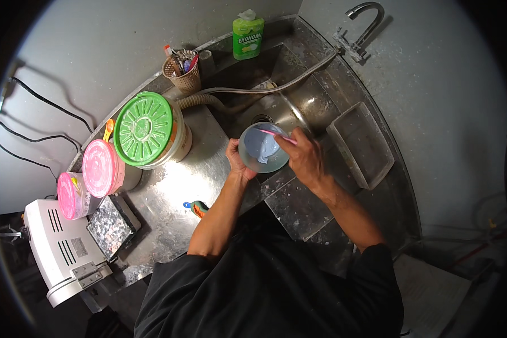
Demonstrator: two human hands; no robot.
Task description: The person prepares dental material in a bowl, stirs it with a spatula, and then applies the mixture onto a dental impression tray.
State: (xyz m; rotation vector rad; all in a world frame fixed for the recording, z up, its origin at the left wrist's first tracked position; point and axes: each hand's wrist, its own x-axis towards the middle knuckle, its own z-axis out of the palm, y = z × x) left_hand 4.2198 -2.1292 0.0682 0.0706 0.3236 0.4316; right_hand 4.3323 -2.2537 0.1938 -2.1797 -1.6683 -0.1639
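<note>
My left hand (239,161) is closed round the left side of a translucent mixing bowl (275,165). Inside lies a smooth blue-grey paste (259,145), smeared up one side. The bowl is held over the near edge of the sink, tilted a little so its inside shows. My right hand (306,160) pinches a thin pink stick-like tool (284,137). Its far end reaches into the bowl and touches the paste; the tip's shape is hard to make out.
The steel sink (315,98) lies beyond, crossed by a hose under the tap (372,22). A clear tray (361,145) sits right. Leftward stand a green-lidded bucket (145,128), pink-lidded tubs (102,169), a tool basket (183,73), a white machine (62,242) and a small dark-green object (199,207).
</note>
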